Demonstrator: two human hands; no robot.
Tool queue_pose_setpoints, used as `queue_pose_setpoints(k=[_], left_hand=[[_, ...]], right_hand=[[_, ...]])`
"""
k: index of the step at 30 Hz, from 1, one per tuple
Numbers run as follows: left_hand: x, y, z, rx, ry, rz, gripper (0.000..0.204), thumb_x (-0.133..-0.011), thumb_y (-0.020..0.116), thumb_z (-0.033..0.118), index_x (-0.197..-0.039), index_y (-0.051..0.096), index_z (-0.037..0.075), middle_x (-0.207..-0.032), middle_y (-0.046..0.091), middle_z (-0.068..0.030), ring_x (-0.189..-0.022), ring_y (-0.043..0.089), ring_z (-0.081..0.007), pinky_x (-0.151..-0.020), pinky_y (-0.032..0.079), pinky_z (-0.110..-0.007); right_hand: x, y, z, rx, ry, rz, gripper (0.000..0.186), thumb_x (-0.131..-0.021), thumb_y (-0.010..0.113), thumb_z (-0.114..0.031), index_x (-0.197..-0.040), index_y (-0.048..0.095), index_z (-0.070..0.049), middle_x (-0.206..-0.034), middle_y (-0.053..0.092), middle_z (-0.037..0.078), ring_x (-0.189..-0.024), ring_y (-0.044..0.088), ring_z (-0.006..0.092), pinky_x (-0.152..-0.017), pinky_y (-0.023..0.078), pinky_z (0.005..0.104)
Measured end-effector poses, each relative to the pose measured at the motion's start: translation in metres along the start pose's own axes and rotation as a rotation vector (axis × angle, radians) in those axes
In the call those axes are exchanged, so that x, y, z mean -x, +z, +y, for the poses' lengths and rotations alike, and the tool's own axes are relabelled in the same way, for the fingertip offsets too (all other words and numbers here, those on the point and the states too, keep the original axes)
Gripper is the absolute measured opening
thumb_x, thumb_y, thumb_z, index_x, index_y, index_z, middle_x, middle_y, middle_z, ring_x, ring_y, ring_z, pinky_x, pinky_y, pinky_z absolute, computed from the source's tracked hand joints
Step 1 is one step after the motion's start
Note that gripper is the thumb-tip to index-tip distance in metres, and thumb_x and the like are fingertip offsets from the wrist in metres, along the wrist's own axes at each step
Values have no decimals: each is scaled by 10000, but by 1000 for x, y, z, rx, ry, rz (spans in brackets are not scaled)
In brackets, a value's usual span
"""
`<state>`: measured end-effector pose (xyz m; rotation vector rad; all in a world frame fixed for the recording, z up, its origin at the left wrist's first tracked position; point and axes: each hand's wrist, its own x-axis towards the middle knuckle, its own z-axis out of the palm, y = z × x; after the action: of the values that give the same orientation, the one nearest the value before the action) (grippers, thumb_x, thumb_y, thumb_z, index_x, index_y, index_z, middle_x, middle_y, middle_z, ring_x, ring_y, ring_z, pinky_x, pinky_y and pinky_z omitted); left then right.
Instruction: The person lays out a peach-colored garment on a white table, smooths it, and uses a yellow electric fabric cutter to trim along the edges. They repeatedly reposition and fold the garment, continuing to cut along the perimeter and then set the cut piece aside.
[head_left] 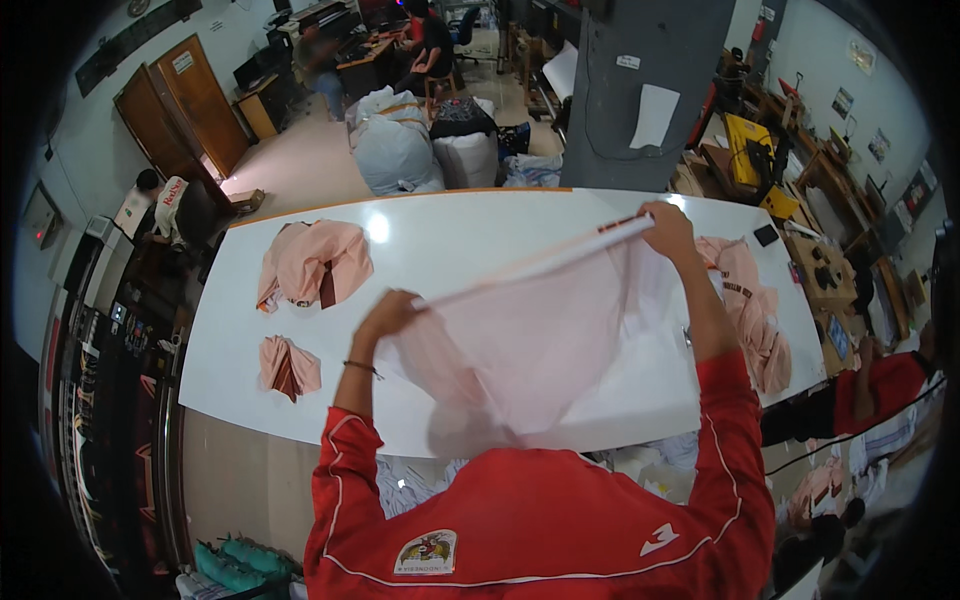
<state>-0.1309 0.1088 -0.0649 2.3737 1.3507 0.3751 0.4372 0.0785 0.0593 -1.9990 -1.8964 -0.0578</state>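
Note:
I hold a pale pink fabric piece (520,340) stretched above the white table (470,220), its body hanging in a blurred sweep. My left hand (395,312) is closed on the left end of its top edge, which has a white band. My right hand (662,225) grips the other end, higher and farther from me. Crumpled peach fabric (310,260) with brown parts lies at the back left, a smaller bunch (287,368) below it. More peach fabric pieces (745,310) with dark printing lie at the right end, near a small black object (766,235).
White sacks (395,155) and a grey pillar (640,90) stand beyond the table. A long machine (80,370) runs along the left. People sit at the back (430,55) and at the left (150,200). A red-sleeved person (875,390) is at the right, by cluttered benches (820,260).

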Motion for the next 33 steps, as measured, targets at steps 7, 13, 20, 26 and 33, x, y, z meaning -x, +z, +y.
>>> queue_pose_setpoints(k=[7,13,20,26,33], left_hand=[[14,-132,56,-82,138,815,383,-817,641,-105,-1152,781,20,-1019,745,-218,-958,719,-389,-846,566,-423],[114,-95,43,-229,-50,907,485,-714,598,-170,-1115,790,23,-934,684,-178,-855,687,-351,-776,549,-407],[156,-70,25,-201,-272,890,474,-686,590,-136,-1093,789,6,-923,652,-144,-865,681,-335,-797,555,-398],[89,-147,10,-89,-219,1144,310,-799,654,-44,-1082,780,-34,-888,673,-157,-789,692,-297,-731,553,-367],[-44,-123,20,540,-432,447,339,-996,676,272,-1133,739,-32,-847,674,-68,-705,660,-147,-668,586,-331]], right_hand=[[-29,-16,18,-60,-20,666,272,-857,692,-77,-1109,761,-152,-1090,667,123,-1053,677,368,-894,551,473],[25,-15,50,-156,-55,661,178,-894,655,-55,-1050,739,-74,-1024,657,156,-980,664,380,-850,547,466],[111,-18,62,-478,-142,316,292,-811,565,149,-1024,643,-34,-1012,659,56,-977,657,191,-838,527,297],[93,-68,31,-935,103,290,195,-917,597,37,-1089,648,-41,-976,650,11,-841,614,86,-737,480,217],[57,-12,67,-1410,595,131,413,-1047,528,-91,-1447,532,11,-1065,696,128,-987,727,292,-788,621,374]])
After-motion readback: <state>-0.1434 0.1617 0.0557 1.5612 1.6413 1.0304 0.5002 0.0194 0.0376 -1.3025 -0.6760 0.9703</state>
